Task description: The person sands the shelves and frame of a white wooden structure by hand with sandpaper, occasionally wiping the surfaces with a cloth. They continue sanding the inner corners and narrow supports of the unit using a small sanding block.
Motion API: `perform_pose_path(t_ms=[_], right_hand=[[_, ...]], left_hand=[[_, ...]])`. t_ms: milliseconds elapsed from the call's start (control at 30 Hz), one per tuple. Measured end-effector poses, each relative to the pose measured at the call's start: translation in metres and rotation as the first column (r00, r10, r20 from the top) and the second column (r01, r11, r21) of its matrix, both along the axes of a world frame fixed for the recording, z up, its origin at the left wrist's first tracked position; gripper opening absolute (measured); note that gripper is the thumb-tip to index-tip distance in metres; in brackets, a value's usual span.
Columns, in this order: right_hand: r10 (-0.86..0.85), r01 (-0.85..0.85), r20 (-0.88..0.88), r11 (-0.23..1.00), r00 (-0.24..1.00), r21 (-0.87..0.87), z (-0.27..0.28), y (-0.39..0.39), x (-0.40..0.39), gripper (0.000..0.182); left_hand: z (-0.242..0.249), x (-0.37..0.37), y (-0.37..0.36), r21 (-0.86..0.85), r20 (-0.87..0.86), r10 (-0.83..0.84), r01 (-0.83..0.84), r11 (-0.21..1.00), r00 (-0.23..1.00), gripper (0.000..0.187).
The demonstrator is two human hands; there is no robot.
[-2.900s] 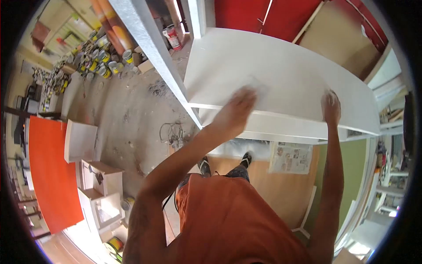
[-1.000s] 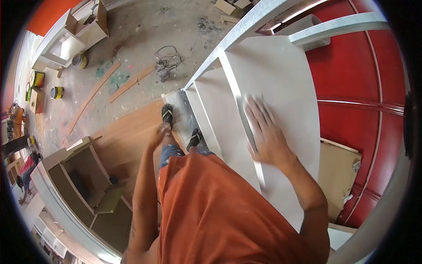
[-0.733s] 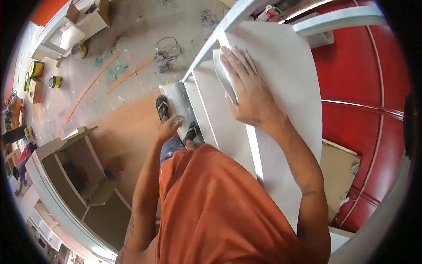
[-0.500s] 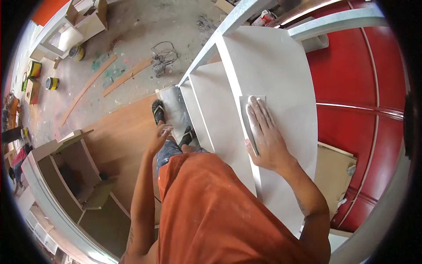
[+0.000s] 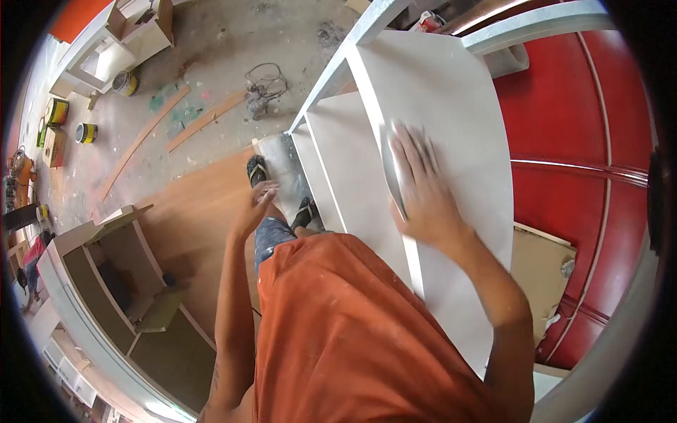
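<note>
Centrally, the right hand [image 5: 427, 194] lies flat over a grey sheet [image 5: 393, 180] at the front edge of a white shelf [image 5: 448, 81], its fingers outstretched and blurred. Leftward, the left hand [image 5: 255, 208] hangs apart from the shelf, fingers loosely bent, with nothing visible in them. Beyond, a corded tool [image 5: 257, 107] lies on the floor [image 5: 233, 42] near wood strips [image 5: 146, 141]; behind the shelf stands a red panel [image 5: 553, 106].
</note>
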State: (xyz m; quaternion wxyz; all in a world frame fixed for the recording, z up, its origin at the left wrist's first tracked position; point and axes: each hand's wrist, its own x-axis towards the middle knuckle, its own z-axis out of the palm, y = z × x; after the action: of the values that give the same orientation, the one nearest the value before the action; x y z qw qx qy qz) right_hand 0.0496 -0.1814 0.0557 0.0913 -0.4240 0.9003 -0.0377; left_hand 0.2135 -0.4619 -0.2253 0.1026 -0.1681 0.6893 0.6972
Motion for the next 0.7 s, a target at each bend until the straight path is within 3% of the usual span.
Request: perform_pose_path(t_ms=[100, 200, 300, 367, 433, 500, 533, 567, 633, 667, 700], right_hand=[[0.073, -0.088, -0.094, 0.982, 0.993, -0.165, -0.017, -0.047, -0.058, 0.084], [0.085, -0.105, -0.096, 0.97, 0.992, -0.221, -0.022, -0.031, -0.056, 0.084], [0.024, -0.022, 0.022, 0.997, 0.999, -0.071, 0.007, 0.012, 0.004, 0.082], [0.042, -0.042, 0.01, 0.996, 0.999, -0.075, 0.006, 0.007, -0.006, 0.082], [0.038, -0.037, 0.015, 0.995, 0.999, -0.088, -0.003, -0.009, -0.021, 0.082], [0.074, -0.092, -0.084, 0.969, 0.994, -0.228, -0.021, -0.045, -0.061, 0.084], [0.071, -0.086, -0.07, 0.97, 0.995, -0.228, -0.022, -0.04, -0.054, 0.084], [0.082, -0.102, -0.094, 0.967, 0.992, -0.234, -0.022, -0.037, -0.053, 0.083], [0.088, -0.118, -0.133, 0.965, 0.987, -0.236, -0.013, -0.022, -0.04, 0.083], [0.055, -0.066, -0.068, 0.985, 0.996, -0.162, -0.003, -0.002, -0.011, 0.081], [0.017, -0.016, 0.002, 0.996, 1.0, -0.083, 0.0, 0.007, 0.003, 0.078]], left_hand=[[0.023, -0.04, 0.02, -0.026, 0.044, -0.08, 0.081, 0.996, 0.996, 0.039], [0.029, -0.062, 0.026, -0.008, -0.093, -0.226, 0.226, 0.974, 0.97, 0.041], [0.024, -0.034, 0.015, -0.113, -0.076, -0.188, 0.179, 0.977, 0.979, 0.042], [0.024, -0.016, 0.013, -0.015, -0.063, -0.082, 0.082, 0.997, 0.995, 0.043], [0.023, -0.021, 0.015, 0.019, 0.013, -0.092, 0.091, 0.996, 0.996, 0.043], [0.03, -0.046, 0.027, -0.037, 0.054, -0.21, 0.213, 0.976, 0.976, 0.043], [0.031, -0.057, 0.033, -0.014, -0.123, -0.229, 0.229, 0.973, 0.966, 0.043], [0.039, -0.056, 0.031, -0.018, -0.127, -0.231, 0.231, 0.973, 0.965, 0.043], [0.05, -0.048, 0.025, -0.118, 0.005, -0.253, 0.251, 0.961, 0.968, 0.042], [0.049, -0.034, 0.022, -0.003, 0.046, -0.168, 0.169, 0.986, 0.985, 0.041], [0.043, -0.02, 0.013, -0.001, 0.039, -0.167, 0.167, 0.986, 0.985, 0.041]])
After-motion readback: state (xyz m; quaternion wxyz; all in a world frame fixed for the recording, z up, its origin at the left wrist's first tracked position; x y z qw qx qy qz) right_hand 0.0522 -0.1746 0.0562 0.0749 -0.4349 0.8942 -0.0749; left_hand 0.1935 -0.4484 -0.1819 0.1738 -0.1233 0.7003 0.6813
